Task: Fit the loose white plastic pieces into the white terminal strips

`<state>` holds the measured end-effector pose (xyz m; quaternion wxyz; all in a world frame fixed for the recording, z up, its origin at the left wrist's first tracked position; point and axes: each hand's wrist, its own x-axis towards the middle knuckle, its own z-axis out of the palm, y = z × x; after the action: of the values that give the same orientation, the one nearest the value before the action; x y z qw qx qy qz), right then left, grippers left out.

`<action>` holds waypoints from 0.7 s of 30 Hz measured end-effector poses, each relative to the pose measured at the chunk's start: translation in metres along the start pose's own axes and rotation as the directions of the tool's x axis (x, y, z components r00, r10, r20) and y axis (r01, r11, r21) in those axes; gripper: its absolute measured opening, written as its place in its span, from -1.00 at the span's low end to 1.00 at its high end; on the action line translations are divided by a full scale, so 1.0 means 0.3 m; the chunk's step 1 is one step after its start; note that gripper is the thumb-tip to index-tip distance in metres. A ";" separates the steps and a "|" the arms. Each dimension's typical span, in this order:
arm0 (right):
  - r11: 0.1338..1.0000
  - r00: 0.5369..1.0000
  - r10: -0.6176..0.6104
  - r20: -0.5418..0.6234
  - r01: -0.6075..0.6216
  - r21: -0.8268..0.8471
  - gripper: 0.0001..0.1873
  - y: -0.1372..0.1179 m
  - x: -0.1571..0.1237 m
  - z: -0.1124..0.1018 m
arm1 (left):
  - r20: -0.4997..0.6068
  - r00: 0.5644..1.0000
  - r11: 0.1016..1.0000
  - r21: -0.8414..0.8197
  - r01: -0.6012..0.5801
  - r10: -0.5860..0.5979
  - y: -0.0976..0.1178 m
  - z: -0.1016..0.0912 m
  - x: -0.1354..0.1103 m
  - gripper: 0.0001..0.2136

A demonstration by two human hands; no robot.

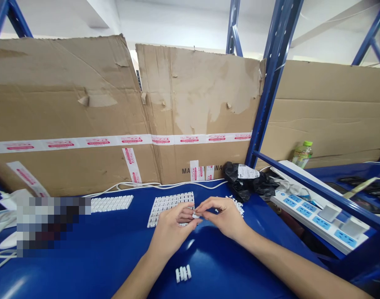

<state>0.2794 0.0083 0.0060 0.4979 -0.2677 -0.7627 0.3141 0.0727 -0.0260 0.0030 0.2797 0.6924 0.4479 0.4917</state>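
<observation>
A small white plastic piece (195,215) is pinched between the fingertips of both hands above the blue table. My left hand (173,226) is closed on it, thumb and curled fingers together around the near side. My right hand (225,214) grips it from the right with thumb and index finger; its exact shape is mostly hidden by the fingers. Behind my left hand lies a block of white parts in tight rows (165,205). Several short white rods (183,273) lie side by side near the front. Small loose white pieces (238,205) are heaped beyond my right wrist.
Another row of white parts (112,203) lies at the left, beside a pixelated patch (53,224). A black plastic bag (249,182) sits at the back right. Cardboard (202,95) walls the rear. A blue post (269,91) and power strips (317,218) stand right.
</observation>
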 end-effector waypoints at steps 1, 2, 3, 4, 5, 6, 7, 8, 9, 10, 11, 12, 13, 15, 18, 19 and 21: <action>0.999 0.999 -0.038 0.021 0.038 -0.024 -0.90 -0.006 0.000 0.000 | -0.002 1.000 1.000 0.001 0.009 -0.009 0.000 -0.001 0.000 -0.68; 0.996 0.996 -0.075 0.046 0.077 -0.046 -0.88 -0.012 0.000 -0.002 | 0.000 1.000 1.000 0.000 0.020 -0.020 0.000 -0.003 0.001 -0.70; 0.991 0.992 -0.108 0.070 0.113 -0.066 -0.85 -0.019 0.000 -0.004 | 0.005 0.999 0.999 -0.005 0.032 -0.032 0.000 -0.004 0.002 -0.70; 0.987 0.987 -0.134 0.088 0.141 -0.083 -0.81 -0.026 0.001 -0.007 | 0.009 0.999 0.999 -0.013 0.048 -0.048 0.000 -0.006 0.003 -0.71; 0.982 0.984 -0.150 0.099 0.160 -0.098 -0.76 -0.033 0.002 -0.012 | 0.011 0.998 0.997 -0.027 0.067 -0.067 0.000 -0.008 0.004 -0.70; 0.979 0.982 -0.160 0.104 0.171 -0.113 -0.71 -0.038 0.003 -0.017 | 0.010 0.996 0.995 -0.046 0.089 -0.088 -0.001 -0.010 0.006 -0.70; 0.976 0.981 -0.163 0.109 0.177 -0.130 -0.66 -0.041 0.004 -0.023 | 0.006 0.994 0.991 -0.071 0.111 -0.111 -0.001 -0.011 0.007 -0.69; 0.973 0.980 -0.161 0.119 0.178 -0.145 -0.60 -0.041 0.004 -0.028 | 0.007 0.991 0.986 -0.102 0.131 -0.131 -0.001 -0.013 0.009 -0.67; 0.972 0.978 -0.155 0.140 0.177 -0.156 -0.56 -0.039 0.004 -0.033 | 0.017 0.989 0.979 -0.143 0.149 -0.148 -0.001 -0.013 0.010 -0.65; 0.971 0.974 -0.148 0.169 0.176 -0.162 -0.53 -0.034 0.003 -0.037 | 0.041 0.986 0.967 -0.192 0.167 -0.162 -0.002 -0.013 0.012 -0.62; 0.971 0.971 -0.143 0.193 0.175 -0.161 -0.53 -0.027 0.001 -0.039 | 0.078 0.982 0.951 -0.245 0.188 -0.174 -0.002 -0.013 0.013 -0.58; 0.971 0.968 -0.144 0.207 0.178 -0.159 -0.54 -0.019 -0.001 -0.040 | 0.118 0.976 0.932 -0.294 0.212 -0.185 -0.002 -0.012 0.013 -0.53; 0.968 0.965 -0.156 0.210 0.192 -0.160 -0.56 -0.012 -0.004 -0.040 | 0.151 0.969 0.911 -0.335 0.238 -0.198 -0.003 -0.010 0.013 -0.48; 0.951 0.956 -0.212 0.200 0.250 -0.185 -0.59 -0.001 -0.007 -0.036 | 0.183 0.957 0.881 -0.380 0.281 -0.226 -0.005 -0.007 0.012 -0.40; 0.904 0.926 -0.309 0.220 0.357 -0.234 -0.59 -0.004 -0.008 -0.030 | 0.203 0.947 0.863 -0.399 0.311 -0.248 -0.011 -0.005 0.010 -0.36; 0.892 0.914 -0.327 0.240 0.382 -0.242 -0.59 -0.009 -0.008 -0.029 | 0.218 0.944 0.857 -0.405 0.317 -0.246 -0.013 -0.006 0.010 -0.38; 0.873 0.894 -0.348 0.283 0.419 -0.250 -0.60 -0.021 -0.008 -0.029 | 0.253 0.939 0.855 -0.407 0.321 -0.232 -0.013 -0.012 0.014 -0.43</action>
<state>0.2878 0.0044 0.0121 0.4121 -0.1454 -0.8919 0.1160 0.0685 -0.0208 0.0027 0.5401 0.5832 0.3901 0.4648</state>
